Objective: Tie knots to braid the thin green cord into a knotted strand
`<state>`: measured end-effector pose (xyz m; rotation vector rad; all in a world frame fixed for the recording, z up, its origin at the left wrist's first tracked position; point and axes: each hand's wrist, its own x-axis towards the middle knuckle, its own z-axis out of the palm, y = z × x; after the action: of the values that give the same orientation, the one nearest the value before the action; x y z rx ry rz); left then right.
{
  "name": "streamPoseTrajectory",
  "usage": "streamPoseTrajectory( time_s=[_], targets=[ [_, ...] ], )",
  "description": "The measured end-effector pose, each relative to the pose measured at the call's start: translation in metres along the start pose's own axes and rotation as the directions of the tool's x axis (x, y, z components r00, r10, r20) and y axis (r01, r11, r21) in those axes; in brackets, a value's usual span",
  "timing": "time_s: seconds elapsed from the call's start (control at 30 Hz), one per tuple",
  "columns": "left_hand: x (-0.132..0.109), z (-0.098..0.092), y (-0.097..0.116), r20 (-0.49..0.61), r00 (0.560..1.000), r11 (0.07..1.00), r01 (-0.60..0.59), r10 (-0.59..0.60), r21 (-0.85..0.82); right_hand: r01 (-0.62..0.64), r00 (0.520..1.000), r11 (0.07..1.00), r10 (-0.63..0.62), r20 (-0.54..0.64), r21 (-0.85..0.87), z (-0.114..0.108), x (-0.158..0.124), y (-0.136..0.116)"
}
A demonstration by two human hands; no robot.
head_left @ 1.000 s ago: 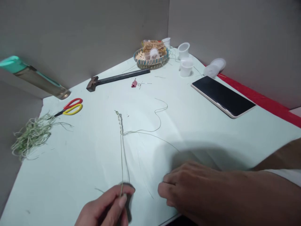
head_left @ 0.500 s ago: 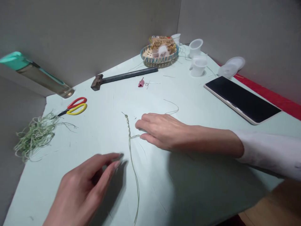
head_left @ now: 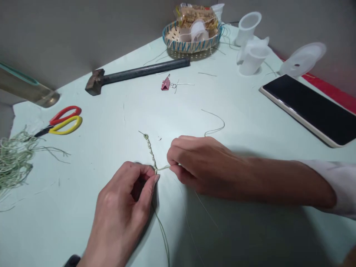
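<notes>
The left hand (head_left: 121,196) and right hand (head_left: 205,167) have closed in, their curled fingers now pinching the knotted cord (head_left: 150,151) where a strand branches off, on the pale tabletop (head_left: 83,174)

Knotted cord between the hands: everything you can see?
The knotted cord is thin, pale green and fibrous-looking, with a short row of small knots ending in a stray tip. It lies on the table. The left hand grips the knots' near end; one strand runs into the right hand, and another trails down past the left hand.
</notes>
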<state>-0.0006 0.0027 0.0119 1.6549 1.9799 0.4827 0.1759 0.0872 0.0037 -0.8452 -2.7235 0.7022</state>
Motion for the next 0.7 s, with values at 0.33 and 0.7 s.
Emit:
streamPoseTrajectory(
  time_s=[0.33,0.7],
  targets=[
    [-0.005,-0.002,0.015,0.092,0.936,0.814,0.341,-0.339,-0.471,-0.221,0.975,0.837,0.182,0.126,0.501,-0.018,-0.005,0.000],
    [0.005,-0.003,0.022,0.372,0.838,0.466,0.534,-0.398,-0.706,-0.280,0.960,0.709,0.188,0.209,0.647,-0.022,-0.007,0.006]
  ],
)
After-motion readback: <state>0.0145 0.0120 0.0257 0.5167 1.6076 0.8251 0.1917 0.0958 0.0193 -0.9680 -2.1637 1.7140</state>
